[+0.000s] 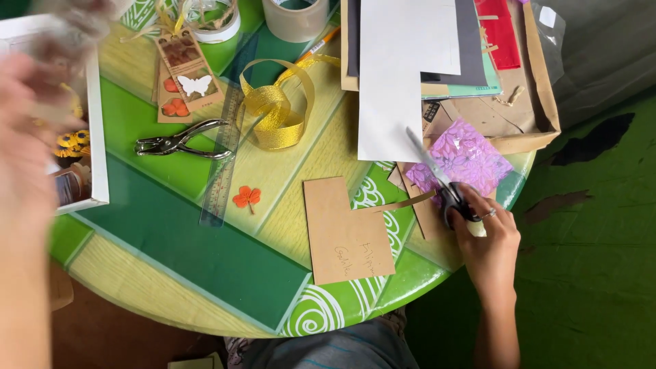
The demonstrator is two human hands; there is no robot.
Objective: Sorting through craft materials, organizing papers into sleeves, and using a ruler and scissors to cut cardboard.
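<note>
Round table (205, 266) with green-and-yellow patterned cover, green floor beyond. Right hand (486, 236), at 4 o'clock, closed around black-handled scissors (441, 181), blades pointing to 11 o'clock over pink patterned paper sheet (466, 160). Left hand (31, 116), at 9 o'clock, blurred; grip cannot be told. Brown cardboard piece (345, 232) at centre; silver hole punch (179, 141), clear plastic ruler (224, 160), gold ribbon (277, 113) toward 11 o'clock.

Home craft table (205, 266) strewn with ribbon (277, 113), paper, scissors (437, 178).
</note>
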